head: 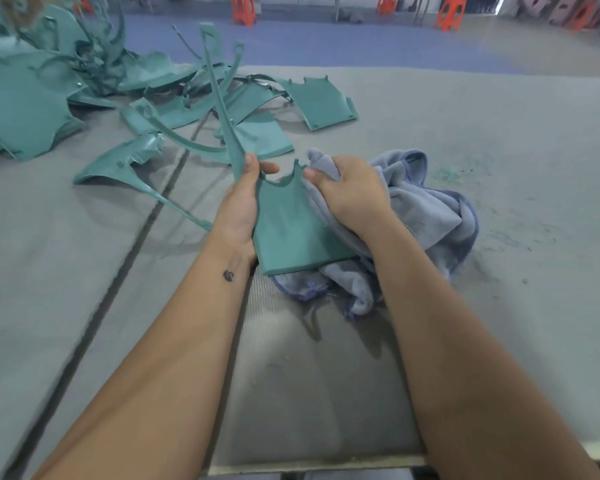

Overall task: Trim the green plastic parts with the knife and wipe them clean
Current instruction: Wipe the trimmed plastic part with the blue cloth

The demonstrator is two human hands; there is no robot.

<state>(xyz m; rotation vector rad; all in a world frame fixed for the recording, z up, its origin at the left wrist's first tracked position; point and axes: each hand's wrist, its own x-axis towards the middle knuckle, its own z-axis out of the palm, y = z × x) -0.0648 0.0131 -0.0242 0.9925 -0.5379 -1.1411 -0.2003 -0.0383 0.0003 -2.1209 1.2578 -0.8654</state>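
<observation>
Now my left hand (241, 206) grips the green part (293, 226) by its left edge above the worktop (499, 140), my right hand (347, 194) presses a bunched cloth (430, 216) onto it; it looks light, stiff and smooth, best held by the edges.

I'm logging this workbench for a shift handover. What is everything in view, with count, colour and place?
held part: one, green, flat panel, centre of the table, between both hands
long strip: one, green, rising up and away from the left hand
cloth: one, pale blue-grey, bunched under and right of the held part
part pile: many, count unclear, green, far left of the table
separate panel: one, green, lying flat right of the pile
shavings: scattered specks, green, right of the cloth
table: one, grey covering
stools: several, orange, on the floor beyond
knife: none visible
left hand: grips the held part's left edge
right hand: holds the cloth against the part
</observation>
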